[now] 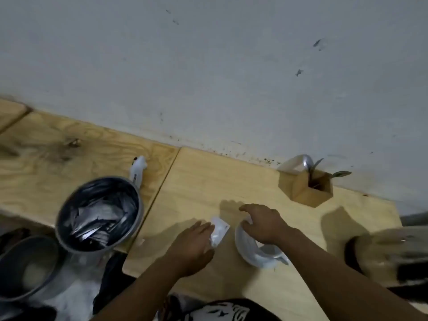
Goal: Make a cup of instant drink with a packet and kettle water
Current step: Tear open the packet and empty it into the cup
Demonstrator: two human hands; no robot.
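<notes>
A small white packet (218,230) is pinched in the fingers of my left hand (193,245), just above the wooden counter (199,181). To its right stands a white cup (257,251) with its handle toward me. My right hand (264,222) rests over the cup's far rim, fingers spread and curled around it. The kettle (391,256) is a blurred dark shape at the right edge.
A metal bowl (99,213) holding several silvery packets stands at the left. Another white packet (137,169) lies behind it. A grey pot (25,267) sits lower left. A wooden holder (306,187) with spoons stands by the wall.
</notes>
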